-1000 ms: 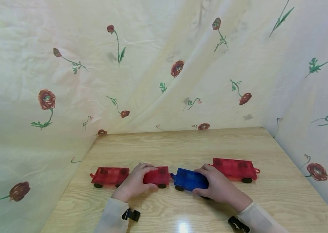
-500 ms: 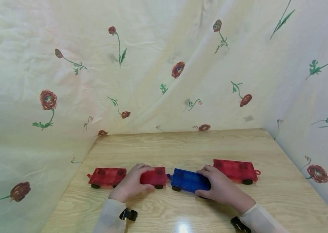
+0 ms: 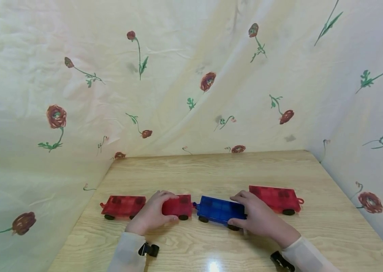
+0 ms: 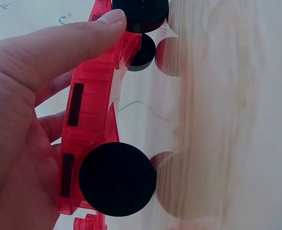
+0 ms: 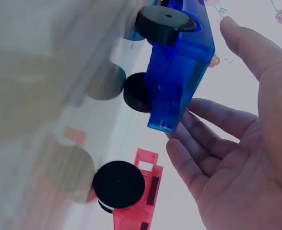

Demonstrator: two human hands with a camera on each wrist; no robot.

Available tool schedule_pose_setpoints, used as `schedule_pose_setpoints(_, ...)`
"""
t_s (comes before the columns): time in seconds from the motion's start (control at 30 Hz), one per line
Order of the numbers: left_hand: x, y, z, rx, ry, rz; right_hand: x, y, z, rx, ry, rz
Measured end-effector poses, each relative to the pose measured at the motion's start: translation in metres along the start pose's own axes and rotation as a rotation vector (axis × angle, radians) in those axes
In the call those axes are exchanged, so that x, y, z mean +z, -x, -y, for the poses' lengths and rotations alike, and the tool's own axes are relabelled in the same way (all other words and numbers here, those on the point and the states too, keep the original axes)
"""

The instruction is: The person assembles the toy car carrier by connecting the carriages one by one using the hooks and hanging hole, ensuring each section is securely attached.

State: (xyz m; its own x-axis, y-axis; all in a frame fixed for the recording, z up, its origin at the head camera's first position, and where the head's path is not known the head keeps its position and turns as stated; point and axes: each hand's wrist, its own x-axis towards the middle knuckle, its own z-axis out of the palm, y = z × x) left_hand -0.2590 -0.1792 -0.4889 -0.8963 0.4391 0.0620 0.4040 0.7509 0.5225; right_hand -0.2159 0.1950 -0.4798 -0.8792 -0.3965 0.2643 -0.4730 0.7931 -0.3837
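My left hand [image 3: 150, 213] holds the middle red toy train car [image 3: 179, 206] by its long sides. In the left wrist view the thumb presses on that car's near side, above a black wheel [image 4: 118, 179]. A blue toy train car [image 3: 216, 208] stands at a slight angle on its right, their couplings meeting. Around the blue car's right end my right hand [image 3: 262, 219] is spread; the right wrist view shows the thumb apart from it and the other fingers loosely behind. Another red car [image 3: 125, 206] stands left of my left hand, which hides any link between them.
One more red car [image 3: 274, 198] stands behind my right hand, separate from the blue one, with a ring at its right end. Everything is on a wood-grain table [image 3: 211, 170]. A flowered cloth [image 3: 177, 75] hangs along the table's back and sides.
The left hand, the two left red cars and the blue car have shifted a little left. The right thumb has come away from the blue car, uncovering its rear wheel.
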Motion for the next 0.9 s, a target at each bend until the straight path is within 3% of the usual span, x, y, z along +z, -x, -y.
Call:
schedule_pose_setpoints(0.27,0.001,-0.002,-0.008,0.022,0.051,-0.024,-0.015,0.001,-0.001,0.011,0.01,-0.022)
schedule_pose_setpoints(0.57,0.004,-0.005,-0.024,0.116,0.203,-0.017,-0.037,0.01,-0.019,0.077,-0.016,-0.059)
schedule_pose_setpoints(0.73,0.008,-0.012,-0.037,0.184,0.176,-0.054,-0.045,0.015,-0.034,0.137,-0.052,-0.077)
schedule_pose_setpoints(0.9,0.013,-0.02,-0.053,0.189,0.166,-0.037,-0.049,0.019,-0.049,0.174,-0.08,-0.088)
